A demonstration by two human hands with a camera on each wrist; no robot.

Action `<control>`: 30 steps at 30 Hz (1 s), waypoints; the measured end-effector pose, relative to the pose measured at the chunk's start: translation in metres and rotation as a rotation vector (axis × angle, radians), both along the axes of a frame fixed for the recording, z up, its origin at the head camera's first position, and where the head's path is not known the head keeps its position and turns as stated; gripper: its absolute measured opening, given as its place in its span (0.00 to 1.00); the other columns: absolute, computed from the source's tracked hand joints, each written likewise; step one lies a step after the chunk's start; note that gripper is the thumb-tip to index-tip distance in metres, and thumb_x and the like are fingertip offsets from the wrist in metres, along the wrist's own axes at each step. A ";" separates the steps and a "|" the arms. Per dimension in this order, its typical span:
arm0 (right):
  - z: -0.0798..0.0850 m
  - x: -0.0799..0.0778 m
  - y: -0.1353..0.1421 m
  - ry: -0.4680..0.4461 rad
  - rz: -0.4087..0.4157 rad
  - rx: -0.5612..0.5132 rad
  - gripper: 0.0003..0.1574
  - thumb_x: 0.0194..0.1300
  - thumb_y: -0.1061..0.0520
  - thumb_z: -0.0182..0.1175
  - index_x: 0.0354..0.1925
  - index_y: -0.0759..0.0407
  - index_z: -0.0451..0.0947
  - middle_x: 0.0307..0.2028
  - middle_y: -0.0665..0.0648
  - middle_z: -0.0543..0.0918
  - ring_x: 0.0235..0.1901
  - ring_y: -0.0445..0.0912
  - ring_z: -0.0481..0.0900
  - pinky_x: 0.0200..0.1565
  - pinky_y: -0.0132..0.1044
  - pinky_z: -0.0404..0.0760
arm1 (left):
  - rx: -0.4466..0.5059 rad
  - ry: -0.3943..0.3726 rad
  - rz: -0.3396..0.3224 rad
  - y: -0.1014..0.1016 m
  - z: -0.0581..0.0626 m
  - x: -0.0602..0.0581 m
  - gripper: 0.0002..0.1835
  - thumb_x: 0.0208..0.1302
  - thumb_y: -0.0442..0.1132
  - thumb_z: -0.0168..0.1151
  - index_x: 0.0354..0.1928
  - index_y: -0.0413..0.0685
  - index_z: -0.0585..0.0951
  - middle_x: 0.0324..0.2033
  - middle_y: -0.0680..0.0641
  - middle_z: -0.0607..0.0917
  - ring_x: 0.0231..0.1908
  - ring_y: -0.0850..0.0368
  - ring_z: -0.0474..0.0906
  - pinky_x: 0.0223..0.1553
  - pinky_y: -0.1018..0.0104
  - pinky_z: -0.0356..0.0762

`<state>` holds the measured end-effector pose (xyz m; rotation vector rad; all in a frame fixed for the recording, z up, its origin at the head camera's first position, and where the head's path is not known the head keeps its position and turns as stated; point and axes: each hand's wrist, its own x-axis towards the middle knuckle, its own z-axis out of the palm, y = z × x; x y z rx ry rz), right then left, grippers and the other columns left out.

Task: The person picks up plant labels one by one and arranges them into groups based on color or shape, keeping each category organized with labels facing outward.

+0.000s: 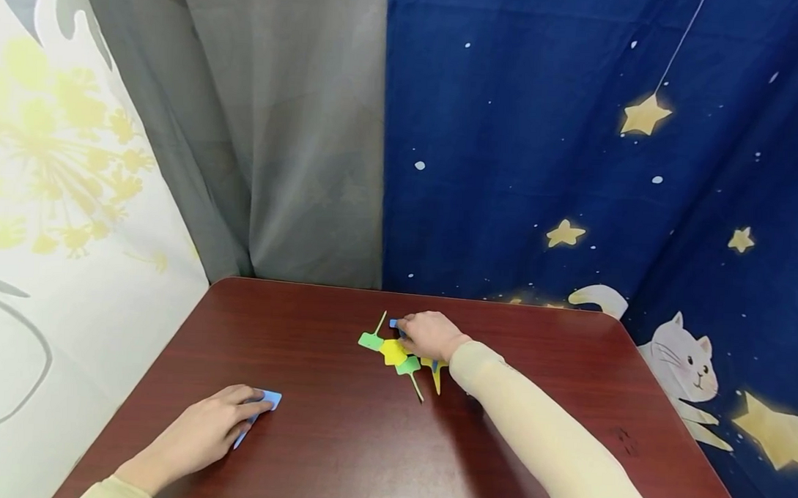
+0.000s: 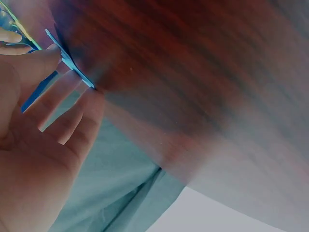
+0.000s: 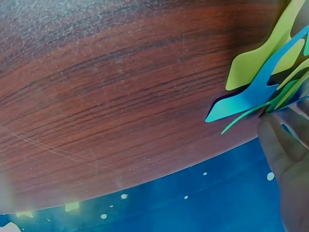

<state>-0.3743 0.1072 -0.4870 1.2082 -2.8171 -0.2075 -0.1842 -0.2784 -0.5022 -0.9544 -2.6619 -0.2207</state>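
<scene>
My left hand (image 1: 201,422) is low over the front left of the table, its thumb and fingertips pinching a flat blue plant label (image 1: 271,398). In the left wrist view, that label (image 2: 77,70) stands nearly edge-on between the fingers. Farther back, my right hand (image 1: 432,334) reaches into a loose pile of labels, and its fingers pinch a blue label (image 1: 393,323), mostly hidden beneath them. Around it lie green labels (image 1: 371,341) with thin stems and a yellow label (image 1: 393,351). The right wrist view shows a yellow-green label (image 3: 246,67) beside another blue label (image 3: 236,106).
Both hands work over a dark red-brown wooden table (image 1: 339,445) with rounded far corners. A grey curtain (image 1: 297,128) and a blue starry curtain (image 1: 508,135) hang right behind its far edge. A pale patterned wall hanging (image 1: 75,267) borders the left side.
</scene>
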 end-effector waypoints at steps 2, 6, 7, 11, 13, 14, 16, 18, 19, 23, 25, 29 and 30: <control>0.001 -0.001 0.000 0.011 0.010 -0.015 0.17 0.61 0.46 0.56 0.47 0.49 0.77 0.35 0.45 0.79 0.26 0.38 0.73 0.33 0.33 0.76 | -0.002 0.004 -0.001 0.000 0.000 0.000 0.23 0.48 0.34 0.66 0.49 0.56 0.81 0.46 0.55 0.76 0.48 0.60 0.72 0.39 0.63 0.77; 0.002 -0.004 0.003 0.044 0.034 -0.024 0.16 0.60 0.50 0.58 0.48 0.47 0.78 0.35 0.45 0.81 0.26 0.38 0.72 0.34 0.33 0.76 | 0.005 0.009 -0.008 0.001 -0.002 0.000 0.23 0.47 0.32 0.64 0.49 0.55 0.81 0.45 0.56 0.76 0.46 0.61 0.73 0.36 0.65 0.77; 0.001 -0.004 0.004 0.059 0.045 -0.019 0.15 0.60 0.50 0.58 0.47 0.46 0.79 0.33 0.45 0.80 0.26 0.39 0.72 0.33 0.33 0.76 | 0.007 0.014 -0.010 0.001 -0.002 0.000 0.23 0.47 0.32 0.64 0.49 0.55 0.81 0.45 0.56 0.76 0.45 0.61 0.74 0.35 0.65 0.77; -0.001 -0.003 0.004 0.155 0.100 0.014 0.12 0.61 0.50 0.58 0.44 0.44 0.80 0.30 0.46 0.79 0.27 0.40 0.73 0.31 0.32 0.77 | 0.008 0.027 -0.008 0.002 -0.001 0.001 0.23 0.45 0.32 0.65 0.48 0.55 0.81 0.44 0.56 0.76 0.41 0.63 0.76 0.33 0.66 0.78; -0.002 -0.002 0.003 0.183 0.119 0.016 0.10 0.61 0.50 0.59 0.42 0.43 0.81 0.29 0.46 0.78 0.27 0.40 0.72 0.30 0.31 0.76 | 0.005 0.028 -0.003 0.002 -0.001 0.001 0.23 0.45 0.32 0.66 0.48 0.55 0.81 0.44 0.56 0.76 0.40 0.63 0.77 0.32 0.66 0.78; -0.002 -0.002 0.003 0.183 0.120 0.011 0.09 0.60 0.50 0.59 0.41 0.43 0.81 0.28 0.46 0.78 0.27 0.40 0.72 0.29 0.31 0.76 | 0.005 0.026 -0.001 0.002 0.000 0.001 0.23 0.45 0.32 0.67 0.48 0.55 0.81 0.43 0.56 0.76 0.40 0.63 0.77 0.32 0.66 0.78; -0.003 -0.002 0.002 0.159 0.109 -0.016 0.09 0.59 0.51 0.60 0.40 0.43 0.81 0.28 0.46 0.77 0.27 0.39 0.72 0.30 0.31 0.76 | 0.003 0.024 0.004 0.001 0.001 0.002 0.23 0.45 0.33 0.67 0.48 0.56 0.82 0.43 0.57 0.76 0.39 0.63 0.77 0.32 0.66 0.78; -0.004 -0.001 0.001 0.108 0.076 -0.061 0.10 0.58 0.52 0.61 0.41 0.43 0.81 0.28 0.46 0.75 0.26 0.39 0.71 0.30 0.30 0.75 | 0.000 0.014 0.006 0.001 0.001 0.002 0.23 0.45 0.33 0.67 0.48 0.56 0.82 0.43 0.57 0.76 0.39 0.64 0.77 0.32 0.67 0.78; -0.004 0.000 0.000 0.082 0.054 -0.085 0.11 0.58 0.53 0.61 0.41 0.44 0.81 0.29 0.46 0.75 0.27 0.38 0.72 0.31 0.30 0.75 | -0.001 0.009 0.008 0.001 0.002 0.002 0.23 0.45 0.32 0.67 0.48 0.56 0.82 0.43 0.57 0.76 0.39 0.64 0.77 0.32 0.67 0.77; -0.001 0.001 -0.002 -0.038 -0.045 -0.204 0.15 0.56 0.57 0.63 0.44 0.47 0.82 0.34 0.48 0.78 0.31 0.40 0.74 0.34 0.32 0.76 | -0.003 -0.008 0.011 0.001 0.002 0.003 0.23 0.46 0.32 0.66 0.48 0.56 0.82 0.43 0.58 0.76 0.39 0.64 0.77 0.31 0.67 0.77; 0.002 0.002 -0.004 -0.102 -0.096 -0.268 0.16 0.56 0.59 0.63 0.45 0.51 0.81 0.37 0.51 0.80 0.34 0.42 0.75 0.38 0.35 0.76 | -0.002 -0.011 0.013 0.002 0.003 0.003 0.22 0.46 0.33 0.67 0.47 0.56 0.82 0.43 0.58 0.76 0.38 0.64 0.77 0.31 0.67 0.77; 0.006 0.001 -0.005 -0.222 -0.203 -0.330 0.20 0.54 0.60 0.64 0.48 0.57 0.78 0.40 0.55 0.81 0.36 0.44 0.75 0.41 0.36 0.75 | -0.004 -0.024 0.016 0.003 0.005 0.002 0.22 0.46 0.33 0.68 0.47 0.57 0.82 0.43 0.59 0.76 0.38 0.65 0.77 0.29 0.68 0.76; 0.006 0.000 -0.005 -0.253 -0.231 -0.327 0.21 0.54 0.60 0.65 0.49 0.58 0.77 0.40 0.55 0.81 0.36 0.44 0.75 0.41 0.36 0.75 | -0.004 -0.028 0.018 0.003 0.005 0.002 0.23 0.46 0.33 0.68 0.47 0.57 0.82 0.43 0.59 0.76 0.38 0.65 0.77 0.29 0.68 0.76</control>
